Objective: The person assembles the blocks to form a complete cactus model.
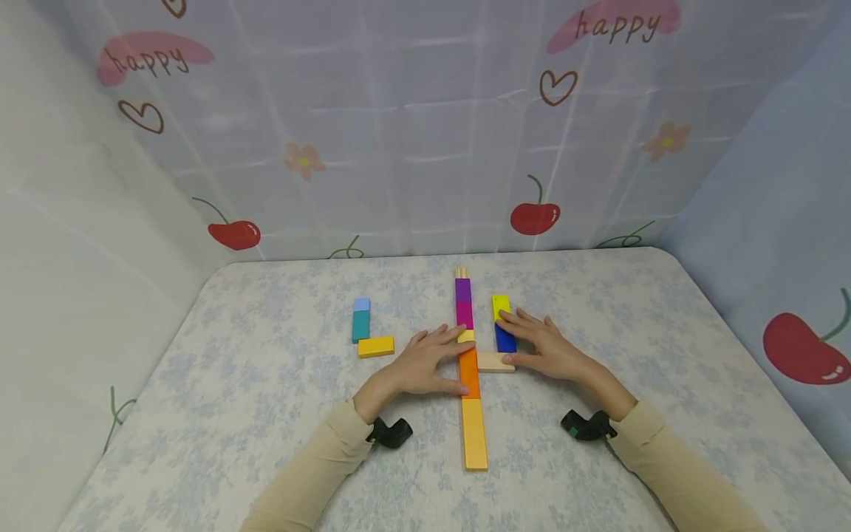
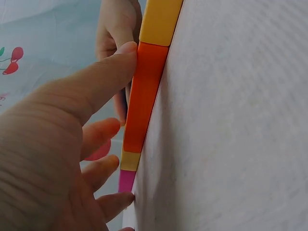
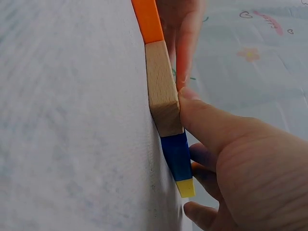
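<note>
A straight column of flat blocks lies on the table. From the front it has a light orange block (image 1: 475,436), an orange block (image 1: 469,378), a pale yellow block (image 1: 467,336), a magenta block (image 1: 465,316) and a purple block (image 1: 463,290). My left hand (image 1: 425,363) rests on the column, its thumb on the orange block and its spread fingers farther up. A plain wooden block (image 3: 161,72) meets the orange one from the right. My right hand (image 1: 548,351) touches that wooden block with the thumb; its extended fingers reach over the blue block (image 3: 177,159) and yellow block (image 1: 500,304).
Left of the column lie a light blue block (image 1: 362,304), a teal block (image 1: 361,325) and a yellow-orange block (image 1: 376,346). Pale sticks (image 1: 462,272) or a grooved piece tip the column's far end. A printed curtain (image 1: 412,185) hangs behind the table (image 1: 266,443).
</note>
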The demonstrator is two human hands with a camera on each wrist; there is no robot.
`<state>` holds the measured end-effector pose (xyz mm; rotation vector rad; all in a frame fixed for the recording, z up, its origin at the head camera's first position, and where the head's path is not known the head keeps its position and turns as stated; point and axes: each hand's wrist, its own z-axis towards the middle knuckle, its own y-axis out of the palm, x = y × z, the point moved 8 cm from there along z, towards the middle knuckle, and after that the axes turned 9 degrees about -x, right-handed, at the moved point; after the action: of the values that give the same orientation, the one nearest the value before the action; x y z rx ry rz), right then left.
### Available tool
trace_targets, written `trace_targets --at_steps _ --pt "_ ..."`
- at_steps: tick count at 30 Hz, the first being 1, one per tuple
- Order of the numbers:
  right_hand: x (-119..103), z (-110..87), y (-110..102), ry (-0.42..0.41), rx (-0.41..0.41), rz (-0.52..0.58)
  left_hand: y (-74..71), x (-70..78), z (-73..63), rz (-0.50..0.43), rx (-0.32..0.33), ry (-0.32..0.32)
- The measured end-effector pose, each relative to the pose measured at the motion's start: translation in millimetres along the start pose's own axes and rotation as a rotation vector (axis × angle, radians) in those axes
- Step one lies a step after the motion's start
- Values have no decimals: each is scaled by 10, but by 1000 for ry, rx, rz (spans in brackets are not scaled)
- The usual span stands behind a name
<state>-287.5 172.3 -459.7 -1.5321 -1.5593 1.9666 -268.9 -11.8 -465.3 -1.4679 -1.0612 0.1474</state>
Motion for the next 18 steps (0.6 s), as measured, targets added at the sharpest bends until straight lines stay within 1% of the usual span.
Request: trace_targets --at_steps 3,5,7,10,14,18 --pt "5 -5 6 2 -1 3 -20 17 -17 -27 18 14" --pt "8 -6 11 4 -3 3 -49 27 -38 -53 49 25" --pt "6 -7 11 4 -3 4 -95 44 -74 -83 93 36" --pt "-4 -12 3 -3 4 0 -169 45 -155 -124 175 29" --pt "-6 -14 -2 -7 7 1 -267 -19 -337 -167 299 -14" --pt "1 -14 5 0 -2 7 -393 -148 -591 -217 443 -50"
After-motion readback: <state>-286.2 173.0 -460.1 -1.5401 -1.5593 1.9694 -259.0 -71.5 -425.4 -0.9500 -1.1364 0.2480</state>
